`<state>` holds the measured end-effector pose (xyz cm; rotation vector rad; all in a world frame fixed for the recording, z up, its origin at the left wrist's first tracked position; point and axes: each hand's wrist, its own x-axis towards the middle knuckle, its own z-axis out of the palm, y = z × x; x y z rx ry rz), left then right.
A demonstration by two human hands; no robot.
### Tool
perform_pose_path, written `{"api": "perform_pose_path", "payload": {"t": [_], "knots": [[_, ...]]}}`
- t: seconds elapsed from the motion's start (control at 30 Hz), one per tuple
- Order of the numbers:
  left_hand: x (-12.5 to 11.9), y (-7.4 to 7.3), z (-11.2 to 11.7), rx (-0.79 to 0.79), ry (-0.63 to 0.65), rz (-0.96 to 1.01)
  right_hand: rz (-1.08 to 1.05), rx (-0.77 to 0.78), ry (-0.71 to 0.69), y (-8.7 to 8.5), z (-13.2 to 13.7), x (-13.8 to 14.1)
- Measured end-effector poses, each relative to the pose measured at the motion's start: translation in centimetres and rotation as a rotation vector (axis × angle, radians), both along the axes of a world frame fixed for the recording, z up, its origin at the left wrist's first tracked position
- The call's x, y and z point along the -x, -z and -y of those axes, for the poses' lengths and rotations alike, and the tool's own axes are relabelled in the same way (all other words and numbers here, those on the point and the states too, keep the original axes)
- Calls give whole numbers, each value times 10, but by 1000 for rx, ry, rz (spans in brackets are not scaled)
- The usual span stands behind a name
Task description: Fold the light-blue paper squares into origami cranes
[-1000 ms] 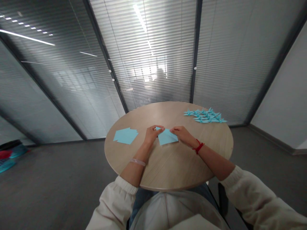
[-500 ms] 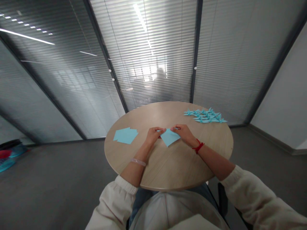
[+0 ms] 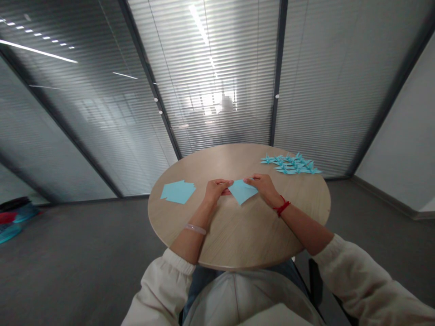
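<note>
Between my hands is a light blue sheet of origami paper (image 3: 243, 193), one corner pointing toward me. My left hand (image 3: 216, 190) pinches its left edge between thumb and fingers. On the opposite edge, the fingertips of my right hand (image 3: 262, 186) are closed on the same sheet. To the left lies a loose stack of blue paper sheets (image 3: 178, 192). Several folded blue paper cranes (image 3: 292, 164) sit in rows at the far right of the table.
The round wooden table (image 3: 238, 244) has its near edge at my lap. Behind it stands a glass partition with blinds (image 3: 220, 59). A dark chair armrest (image 3: 316, 283) is below on the right, and a bin-like object (image 3: 16, 210) stands on the floor far left.
Both hands have moved slightly away from me, and the paper between them has shifted a little up and right. The stack and the cranes stay where they were.
</note>
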<state>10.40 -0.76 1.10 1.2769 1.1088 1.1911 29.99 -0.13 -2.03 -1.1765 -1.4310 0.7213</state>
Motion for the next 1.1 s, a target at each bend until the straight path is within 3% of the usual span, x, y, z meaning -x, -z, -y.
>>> {"api": "perform_pose_path", "payload": {"t": [0.27, 0.73, 0.93, 1.1], "knots": [[1, -4, 5, -3, -14, 8, -61, -38, -89, 1, 1, -1], [1, -1, 2, -9, -3, 7, 0, -97, -32, 1, -1, -2], [2, -1, 2, -39, 77, -74, 85, -88, -23, 0, 0, -5], [2, 7, -5, -67, 100, -191, 65, -85, -100, 0, 0, -3]]}}
